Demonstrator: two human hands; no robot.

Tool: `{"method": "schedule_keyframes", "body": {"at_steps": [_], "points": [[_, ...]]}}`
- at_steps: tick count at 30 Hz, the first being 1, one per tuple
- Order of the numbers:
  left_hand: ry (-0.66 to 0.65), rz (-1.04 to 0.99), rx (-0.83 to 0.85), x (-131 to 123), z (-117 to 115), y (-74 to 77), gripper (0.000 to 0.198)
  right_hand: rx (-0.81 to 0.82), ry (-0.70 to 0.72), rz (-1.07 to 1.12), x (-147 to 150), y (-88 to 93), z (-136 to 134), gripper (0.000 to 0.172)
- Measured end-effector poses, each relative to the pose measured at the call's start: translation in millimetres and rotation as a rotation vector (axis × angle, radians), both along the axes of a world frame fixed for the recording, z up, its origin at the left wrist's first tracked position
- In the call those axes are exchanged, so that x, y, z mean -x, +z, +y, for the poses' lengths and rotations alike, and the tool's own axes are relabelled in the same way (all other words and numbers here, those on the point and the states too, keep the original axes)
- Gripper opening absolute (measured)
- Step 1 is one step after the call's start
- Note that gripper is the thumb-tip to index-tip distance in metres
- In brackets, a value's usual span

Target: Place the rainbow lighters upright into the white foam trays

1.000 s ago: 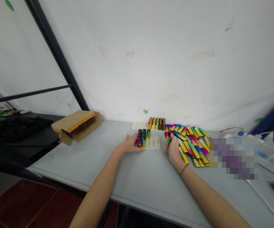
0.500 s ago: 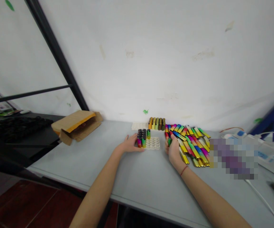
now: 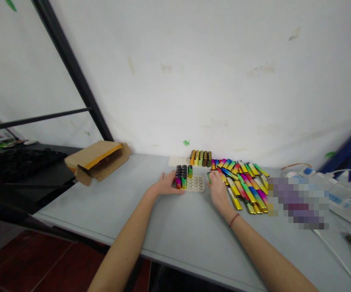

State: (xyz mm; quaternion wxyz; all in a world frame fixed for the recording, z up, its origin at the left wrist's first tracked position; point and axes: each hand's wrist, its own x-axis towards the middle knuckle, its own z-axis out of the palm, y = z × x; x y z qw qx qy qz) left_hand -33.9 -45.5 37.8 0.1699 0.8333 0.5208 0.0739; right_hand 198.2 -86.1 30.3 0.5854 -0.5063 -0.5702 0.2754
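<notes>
My left hand (image 3: pixel 163 186) rests at the left end of a white tray with round pockets (image 3: pixel 197 184). Its thumb lies along the front edge and its fingers are spread beside the standing lighters (image 3: pixel 181 178), which have black tops and shiny rainbow bodies. A single green-yellow lighter (image 3: pixel 190 171) stands just right of that group. Just past the tray's right end, my right hand (image 3: pixel 219 192) is closed on a green lighter (image 3: pixel 209 177), mostly hidden by the fingers. Close by on the right lies a pile of metallic rainbow and gold lighters (image 3: pixel 248 188).
Behind, a second white tray (image 3: pixel 178 161) stands against the wall beside several upright gold and dark lighters (image 3: pixel 200 158). An opened cardboard box (image 3: pixel 98 160) lies at left. Cables and a white plastic container (image 3: pixel 344 192) are at right. A black frame post (image 3: pixel 72 69) rises at left.
My right hand has moved left from the pile toward the tray's right end, with the green lighter in its fingers. The left hand has stayed by the tray.
</notes>
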Motion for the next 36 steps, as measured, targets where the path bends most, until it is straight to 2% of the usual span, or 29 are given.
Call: {"method": "schedule_keyframes", "body": {"at_steps": [3, 7, 13, 18, 23, 25, 28, 32, 36], "points": [[0.009, -0.020, 0.010, -2, -2, 2.2, 0.094, -0.093, 0.026, -0.149, 4, 10.7, -2, 0.030], [0.022, -0.015, 0.020, -4, -4, 5.3, 0.097, -0.221, 0.134, -0.251, 9, 17.6, 8, 0.028], [0.005, -0.020, 0.014, -4, -3, 4.8, 0.097, -0.169, 0.235, -0.186, 11, 7.8, 27, 0.032], [0.019, -0.014, 0.014, -5, -5, 5.5, 0.095, -0.168, 0.202, -0.228, 16, 4.4, 27, 0.028], [0.023, -0.008, 0.022, -5, -5, 6.1, 0.096, -0.164, 0.194, -0.355, 20, 2.8, 26, 0.022], [0.023, -0.010, 0.019, -4, -5, 4.9, 0.096, -0.144, 0.185, -0.419, 21, 2.9, 25, 0.025], [0.022, -0.012, 0.015, -3, -4, 3.5, 0.097, -0.103, 0.144, -0.602, 22, 6.7, 24, 0.033], [0.026, 0.004, 0.016, -4, -4, 4.9, 0.096, -0.130, 0.056, -0.948, 26, 16.2, 18, 0.032], [0.024, 0.005, 0.030, -5, -5, 6.8, 0.097, -0.203, 0.031, -1.037, 22, 25.4, 12, 0.037]]}}
